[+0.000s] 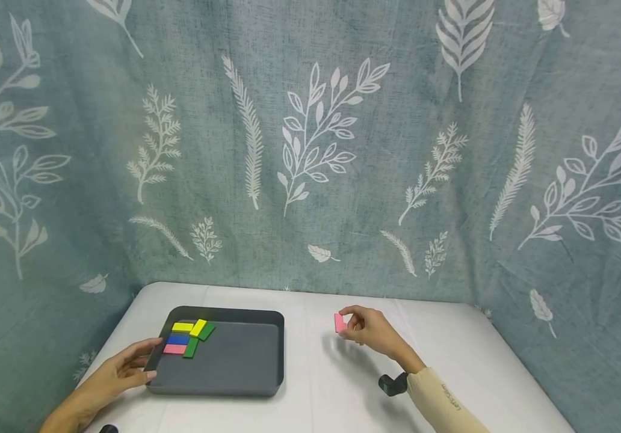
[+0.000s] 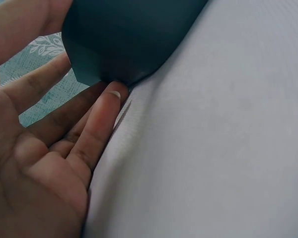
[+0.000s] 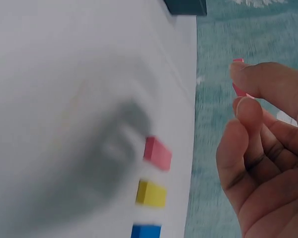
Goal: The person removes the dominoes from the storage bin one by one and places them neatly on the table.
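My right hand is raised over the white table and pinches a pink block between thumb and fingers. In the right wrist view, the thumb covers much of that pink block. My left hand holds the left side of a dark grey tray, thumb and fingers apart along its wall. In the left wrist view the fingertips touch the outside of the tray. Grouped at the tray's left are yellow blocks, green blocks, a blue block and a pink block.
In the right wrist view another pink block, a yellow block and a blue block stand in a row on the white table. A patterned green curtain surrounds the table's back and sides.
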Available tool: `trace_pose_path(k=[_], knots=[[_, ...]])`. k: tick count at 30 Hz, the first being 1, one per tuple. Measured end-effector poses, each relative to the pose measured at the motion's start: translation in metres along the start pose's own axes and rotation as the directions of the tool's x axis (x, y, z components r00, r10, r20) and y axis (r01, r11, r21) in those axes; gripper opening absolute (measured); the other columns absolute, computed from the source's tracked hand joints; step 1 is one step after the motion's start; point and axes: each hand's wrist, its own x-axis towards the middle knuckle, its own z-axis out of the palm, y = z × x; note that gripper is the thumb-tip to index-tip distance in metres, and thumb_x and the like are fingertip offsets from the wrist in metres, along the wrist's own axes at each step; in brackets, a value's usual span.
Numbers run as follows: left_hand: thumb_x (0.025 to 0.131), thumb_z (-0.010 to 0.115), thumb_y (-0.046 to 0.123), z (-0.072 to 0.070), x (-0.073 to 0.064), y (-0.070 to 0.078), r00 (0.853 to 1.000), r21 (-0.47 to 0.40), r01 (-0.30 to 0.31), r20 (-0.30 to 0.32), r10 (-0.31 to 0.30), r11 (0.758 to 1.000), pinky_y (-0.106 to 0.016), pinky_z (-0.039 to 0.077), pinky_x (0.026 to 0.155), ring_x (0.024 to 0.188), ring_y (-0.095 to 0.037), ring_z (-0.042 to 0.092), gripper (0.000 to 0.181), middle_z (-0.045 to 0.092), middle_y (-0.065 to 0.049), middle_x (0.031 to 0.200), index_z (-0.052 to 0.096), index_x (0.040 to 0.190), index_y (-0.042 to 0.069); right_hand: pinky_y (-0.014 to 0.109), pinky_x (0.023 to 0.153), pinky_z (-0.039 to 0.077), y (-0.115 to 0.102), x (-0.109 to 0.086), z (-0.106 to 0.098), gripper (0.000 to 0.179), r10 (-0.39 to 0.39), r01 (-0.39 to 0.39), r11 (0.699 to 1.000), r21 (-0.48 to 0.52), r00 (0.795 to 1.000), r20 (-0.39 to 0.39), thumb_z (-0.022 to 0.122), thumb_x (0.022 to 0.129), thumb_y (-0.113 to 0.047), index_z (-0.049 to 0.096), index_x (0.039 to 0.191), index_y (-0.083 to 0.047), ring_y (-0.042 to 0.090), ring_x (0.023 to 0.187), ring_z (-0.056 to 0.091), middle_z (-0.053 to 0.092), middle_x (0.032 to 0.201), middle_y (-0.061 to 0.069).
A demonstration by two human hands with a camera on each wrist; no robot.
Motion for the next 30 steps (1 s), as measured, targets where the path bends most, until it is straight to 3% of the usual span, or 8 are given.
trace_pose_path(k=[5,14,30], knots=[[0.098,0.071,0.031,0.001,-0.002,0.002,1.000,0.015,-0.009,-0.003,0.009,1.000,-0.047,0.045,0.097,0.133,-0.039,0.038,0.077,0.029,-0.023,0.162,0.032,0.161,0.010,0.028,0.056,0.050,0.016,-0.010,-0.010,0.044,0.040,-0.040,0.999,0.005,0.999,-0.017,0.082,0.090,-0.019,0.065,0.129,-0.007,0.014,0.062,0.056,0.066,0.085,0.004],[0.097,0.072,0.034,0.001,-0.001,0.003,0.999,0.021,0.029,-0.017,-0.029,0.999,-0.051,0.044,0.098,0.134,-0.040,0.039,0.079,0.029,-0.025,0.161,0.032,0.161,0.011,0.030,0.056,0.050,0.039,-0.024,-0.027,0.045,0.109,-0.108,0.994,0.008,0.993,-0.050,0.080,0.091,-0.019,0.064,0.132,-0.009,0.016,0.062,0.057,0.066,0.086,0.005],[0.097,0.073,0.032,0.003,-0.002,0.005,1.000,0.017,0.012,-0.015,-0.011,1.000,-0.052,0.044,0.098,0.133,-0.040,0.041,0.080,0.031,-0.026,0.160,0.032,0.161,0.010,0.029,0.059,0.049,0.082,-0.045,-0.048,0.043,0.220,-0.227,0.973,-0.040,0.967,-0.130,0.077,0.092,-0.012,0.064,0.132,-0.004,0.018,0.066,0.057,0.063,0.083,0.005]])
